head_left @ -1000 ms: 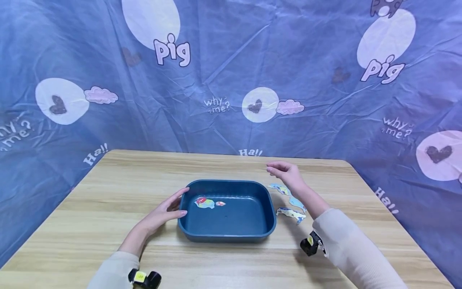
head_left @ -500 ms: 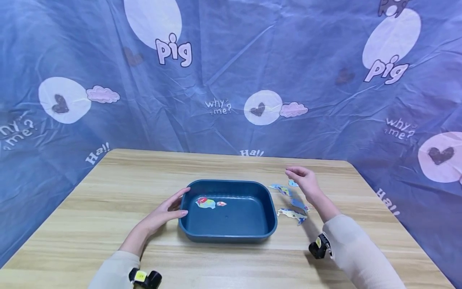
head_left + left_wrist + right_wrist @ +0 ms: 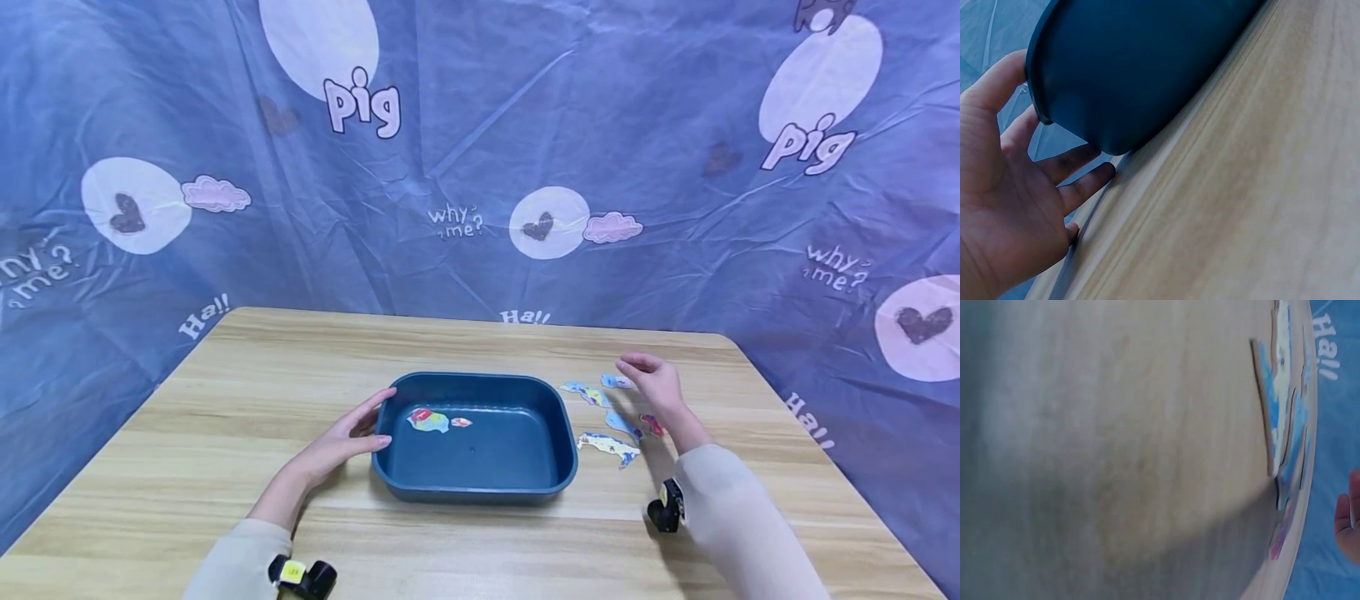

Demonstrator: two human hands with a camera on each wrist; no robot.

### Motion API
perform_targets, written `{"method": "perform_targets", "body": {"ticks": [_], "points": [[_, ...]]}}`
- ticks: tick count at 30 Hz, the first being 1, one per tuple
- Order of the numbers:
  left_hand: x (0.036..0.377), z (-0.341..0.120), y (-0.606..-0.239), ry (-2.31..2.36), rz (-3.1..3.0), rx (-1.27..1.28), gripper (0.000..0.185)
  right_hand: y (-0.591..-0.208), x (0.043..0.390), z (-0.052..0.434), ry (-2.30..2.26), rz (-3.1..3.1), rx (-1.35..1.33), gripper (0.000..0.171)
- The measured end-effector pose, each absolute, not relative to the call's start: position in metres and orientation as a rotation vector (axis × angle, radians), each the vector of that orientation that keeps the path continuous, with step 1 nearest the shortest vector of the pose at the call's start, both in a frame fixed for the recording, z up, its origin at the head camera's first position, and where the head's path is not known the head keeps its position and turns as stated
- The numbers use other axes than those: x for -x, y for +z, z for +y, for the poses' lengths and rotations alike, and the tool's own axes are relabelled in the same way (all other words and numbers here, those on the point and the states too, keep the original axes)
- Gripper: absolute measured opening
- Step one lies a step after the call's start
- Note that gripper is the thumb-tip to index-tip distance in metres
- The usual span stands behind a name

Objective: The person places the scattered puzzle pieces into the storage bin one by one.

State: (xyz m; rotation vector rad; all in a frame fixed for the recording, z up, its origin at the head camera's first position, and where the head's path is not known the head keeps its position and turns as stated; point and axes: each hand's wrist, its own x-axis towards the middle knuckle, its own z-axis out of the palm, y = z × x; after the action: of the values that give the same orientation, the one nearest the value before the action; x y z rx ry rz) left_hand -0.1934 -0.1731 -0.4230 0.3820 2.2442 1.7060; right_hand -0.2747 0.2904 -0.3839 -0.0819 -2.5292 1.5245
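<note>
In the head view, my left hand (image 3: 341,442) rests at the left end of a dark blue rectangular tray (image 3: 480,492), thumb and forefinger at its rim. The left wrist view shows the fingers of my left hand (image 3: 1016,187) spread beside the tray's outer wall. Inside the tray lie a larger red, yellow and light blue puzzle piece (image 3: 429,420) and a small one (image 3: 461,422). My right hand (image 3: 654,387) hovers over the table right of the tray, fingers loosely bent, nothing visible in them. Near it lie a blue piece (image 3: 615,381) and a red piece (image 3: 652,425).
Between the tray and my right forearm are a light blue and yellow piece (image 3: 587,393), a blue piece (image 3: 621,423) and a cream piece with blue (image 3: 609,446). The wooden table (image 3: 465,550) ends at a blue printed cloth (image 3: 465,275) behind.
My right hand has moved rightward, away from the tray, uncovering the far blue piece and the red piece. My left hand stays at the tray, and the pieces inside it lie as before.
</note>
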Motion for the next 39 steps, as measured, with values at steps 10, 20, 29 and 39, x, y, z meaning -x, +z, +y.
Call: {"method": "perform_targets", "body": {"ticks": [10,20,29,39], "points": [[0.194,-0.172,-0.423,1.717,2.234,-0.366,0.068,-0.396,0.282,0.305,1.347,-2.750,0.137,0.045],[0.195,-0.171,-0.422,1.724,2.232,-0.392,0.069,-0.401,0.287,0.311,1.332,-2.987,0.119,0.061],[0.195,-0.170,-0.422,1.722,2.238,-0.381,0.068,-0.406,0.291,0.315,1.037,-3.167,0.082,0.068],[0.195,-0.171,-0.425,1.717,2.240,-0.378,0.068,-0.401,0.287,0.310,0.791,-3.297,0.028,0.065]]}}
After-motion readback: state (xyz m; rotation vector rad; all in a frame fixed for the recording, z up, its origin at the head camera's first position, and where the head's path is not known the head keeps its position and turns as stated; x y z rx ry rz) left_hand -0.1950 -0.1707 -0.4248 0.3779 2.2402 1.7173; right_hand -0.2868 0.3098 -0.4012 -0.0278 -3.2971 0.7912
